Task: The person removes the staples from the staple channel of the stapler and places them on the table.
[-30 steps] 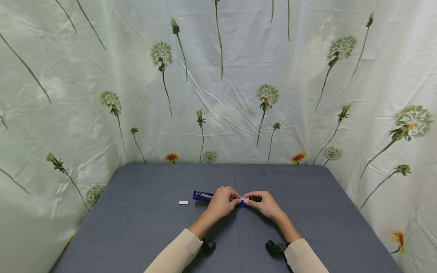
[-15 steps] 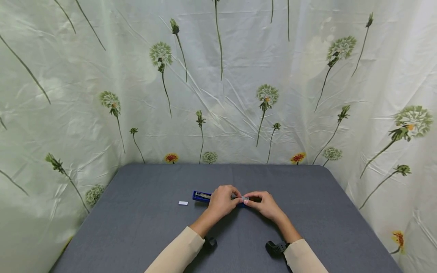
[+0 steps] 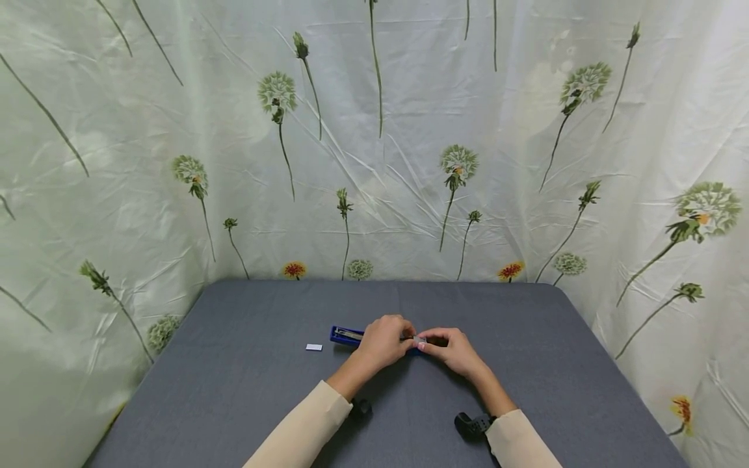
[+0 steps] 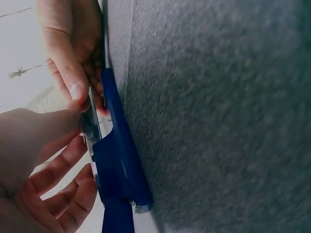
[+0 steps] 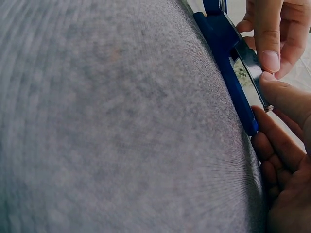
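Note:
An opened blue stapler (image 3: 341, 337) lies on the table, its silver magazine (image 5: 249, 59) raised above the blue base in the right wrist view. Both hands meet at the magazine's right end. My left hand (image 3: 383, 339) has thumb and finger pinched together there, its other fingers loosely bent beside the magazine. Thumb and forefinger of my right hand (image 3: 455, 351) pinch a small grey strip of staples (image 3: 420, 340) at the same spot; fingertips partly hide it. Lower fingers of that hand sit by the tip of the base in the right wrist view.
A small whitish-silver strip (image 3: 314, 348), like a row of staples, lies left of the stapler. Grey cloth covers the table (image 3: 263, 396). Behind it hangs a flower-printed curtain (image 3: 398, 195). Black straps with cameras sit at both wrists.
My left hand has shifted slightly, its wrist and forearm turning a little as the fingertips work at the magazine's end. The right hand and the stapler stay nearly still.

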`<action>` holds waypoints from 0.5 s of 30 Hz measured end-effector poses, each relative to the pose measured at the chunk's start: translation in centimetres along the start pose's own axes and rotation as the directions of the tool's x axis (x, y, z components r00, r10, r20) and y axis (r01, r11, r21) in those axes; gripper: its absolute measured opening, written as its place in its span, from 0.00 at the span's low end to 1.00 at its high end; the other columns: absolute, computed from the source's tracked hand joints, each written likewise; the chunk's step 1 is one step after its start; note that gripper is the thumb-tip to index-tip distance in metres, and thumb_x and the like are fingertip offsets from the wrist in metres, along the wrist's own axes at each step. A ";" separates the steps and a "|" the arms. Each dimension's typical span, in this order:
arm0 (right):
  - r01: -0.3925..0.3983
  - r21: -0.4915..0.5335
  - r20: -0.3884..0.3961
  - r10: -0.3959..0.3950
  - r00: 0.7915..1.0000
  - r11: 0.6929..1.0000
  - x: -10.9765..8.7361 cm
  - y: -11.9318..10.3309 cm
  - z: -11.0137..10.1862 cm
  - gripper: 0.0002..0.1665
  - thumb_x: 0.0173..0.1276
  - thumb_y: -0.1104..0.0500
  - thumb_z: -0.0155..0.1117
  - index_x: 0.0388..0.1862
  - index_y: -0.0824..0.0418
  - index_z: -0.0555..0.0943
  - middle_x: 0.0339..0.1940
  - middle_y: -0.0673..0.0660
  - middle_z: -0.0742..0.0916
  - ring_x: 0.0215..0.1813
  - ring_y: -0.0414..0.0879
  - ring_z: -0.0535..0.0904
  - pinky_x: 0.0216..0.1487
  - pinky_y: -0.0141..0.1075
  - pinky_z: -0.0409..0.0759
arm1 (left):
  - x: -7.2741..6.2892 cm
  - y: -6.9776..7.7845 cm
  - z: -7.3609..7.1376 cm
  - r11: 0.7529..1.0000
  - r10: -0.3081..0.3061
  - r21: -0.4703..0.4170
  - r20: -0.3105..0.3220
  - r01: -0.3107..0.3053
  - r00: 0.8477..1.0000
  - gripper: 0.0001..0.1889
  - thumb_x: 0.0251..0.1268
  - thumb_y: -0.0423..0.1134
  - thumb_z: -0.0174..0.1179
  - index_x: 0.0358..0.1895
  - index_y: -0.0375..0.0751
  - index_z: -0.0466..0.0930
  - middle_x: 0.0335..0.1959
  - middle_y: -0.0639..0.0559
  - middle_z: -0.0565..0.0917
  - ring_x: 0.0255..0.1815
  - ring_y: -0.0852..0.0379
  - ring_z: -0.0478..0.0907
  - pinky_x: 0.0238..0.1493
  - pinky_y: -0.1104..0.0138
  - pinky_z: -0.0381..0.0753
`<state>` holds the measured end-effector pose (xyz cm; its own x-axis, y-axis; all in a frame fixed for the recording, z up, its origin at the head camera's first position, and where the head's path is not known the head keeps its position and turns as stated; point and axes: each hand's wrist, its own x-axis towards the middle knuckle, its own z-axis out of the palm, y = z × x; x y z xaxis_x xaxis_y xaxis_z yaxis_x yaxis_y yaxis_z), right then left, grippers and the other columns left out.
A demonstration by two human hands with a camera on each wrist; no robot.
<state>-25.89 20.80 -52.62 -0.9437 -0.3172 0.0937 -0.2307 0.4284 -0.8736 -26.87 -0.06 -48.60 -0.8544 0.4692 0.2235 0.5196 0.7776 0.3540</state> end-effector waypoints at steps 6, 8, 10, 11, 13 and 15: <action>0.010 -0.004 0.005 -0.010 1.000 1.000 0.1 0.0 0.2 0.16 0.72 0.52 0.70 0.53 0.58 0.89 0.52 0.59 0.90 0.48 0.43 0.84 0.47 0.30 0.81 | 0.1 -0.4 -0.4 0.998 0.003 0.055 0.052 -0.005 0.999 0.07 0.67 0.50 0.71 0.40 0.55 0.90 0.38 0.61 0.86 0.38 0.63 0.83 0.38 0.65 0.84; 0.005 -0.002 0.005 -0.005 1.000 1.000 0.2 0.0 0.2 0.16 0.72 0.51 0.70 0.53 0.58 0.89 0.52 0.58 0.90 0.48 0.43 0.84 0.46 0.30 0.80 | 0.1 -0.5 -0.7 0.999 0.000 0.052 0.067 -0.003 0.998 0.07 0.67 0.50 0.71 0.40 0.55 0.90 0.38 0.60 0.86 0.39 0.62 0.84 0.40 0.65 0.84; -0.003 -0.007 0.003 0.003 1.000 1.000 0.2 0.0 0.2 0.15 0.72 0.51 0.71 0.52 0.57 0.89 0.51 0.58 0.90 0.48 0.43 0.84 0.46 0.31 0.80 | 0.1 -0.7 -1.1 0.999 0.001 0.041 0.079 -0.004 0.997 0.06 0.67 0.49 0.70 0.40 0.54 0.90 0.38 0.60 0.87 0.39 0.62 0.84 0.40 0.66 0.84; -0.003 -0.003 0.003 0.003 1.000 1.000 0.2 0.0 0.2 0.15 0.72 0.52 0.71 0.52 0.57 0.89 0.51 0.58 0.90 0.47 0.42 0.84 0.46 0.31 0.80 | 0.1 -0.7 -1.3 0.999 0.000 0.034 0.083 -0.003 0.997 0.06 0.68 0.49 0.70 0.41 0.53 0.90 0.39 0.59 0.87 0.39 0.62 0.84 0.40 0.66 0.84; -0.008 -0.004 0.003 0.008 1.000 1.000 0.1 0.0 0.0 0.15 0.71 0.52 0.71 0.52 0.56 0.89 0.51 0.57 0.90 0.46 0.41 0.83 0.45 0.31 0.80 | 0.0 -0.8 -1.5 1.000 0.002 0.013 0.084 -0.003 0.996 0.06 0.67 0.48 0.71 0.41 0.52 0.90 0.39 0.58 0.87 0.40 0.62 0.84 0.41 0.66 0.84; -0.013 -0.004 -0.002 0.013 1.000 1.000 0.1 0.0 -0.1 0.15 0.71 0.52 0.71 0.52 0.56 0.89 0.51 0.57 0.90 0.46 0.41 0.83 0.45 0.31 0.80 | 0.0 -1.0 -1.7 1.000 0.006 -0.006 0.078 -0.006 0.997 0.06 0.67 0.47 0.71 0.41 0.51 0.90 0.40 0.57 0.87 0.40 0.61 0.84 0.42 0.66 0.84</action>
<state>-26.01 20.88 -52.53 -0.9472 -0.3096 0.0830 -0.2190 0.4360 -0.8729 -27.34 -1.54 -47.41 -0.8492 0.5050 0.1544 0.5244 0.7722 0.3587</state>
